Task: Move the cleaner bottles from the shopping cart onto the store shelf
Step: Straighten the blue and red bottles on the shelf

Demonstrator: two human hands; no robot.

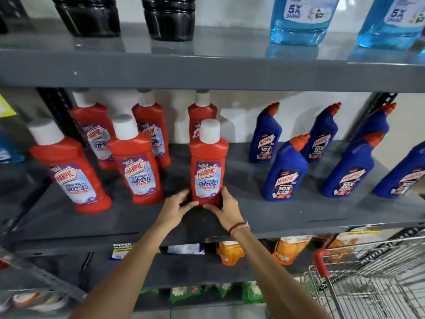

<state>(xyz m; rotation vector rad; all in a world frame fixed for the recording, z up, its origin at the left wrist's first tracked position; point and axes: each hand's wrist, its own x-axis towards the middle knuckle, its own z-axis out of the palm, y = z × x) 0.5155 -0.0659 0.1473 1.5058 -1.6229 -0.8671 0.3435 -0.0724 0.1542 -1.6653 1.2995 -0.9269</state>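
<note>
A red Harpic bathroom cleaner bottle (208,164) with a white cap stands upright on the grey middle shelf (287,215), near its front. My left hand (177,207) and my right hand (226,207) cup its base from either side, fingers against the bottle. Several more red bottles (135,162) stand to its left and behind it. To the right stand several blue Harpic bottles (285,171) with orange caps. The wire shopping cart (372,279) with a red handle shows at the lower right; I see no bottles in its visible part.
The upper shelf (207,70) carries black bottles (169,17) and blue glass-cleaner bottles (299,19). Below the middle shelf lie orange pouches (230,252) and green packets (216,291). Bare shelf surface lies in front of the bottles.
</note>
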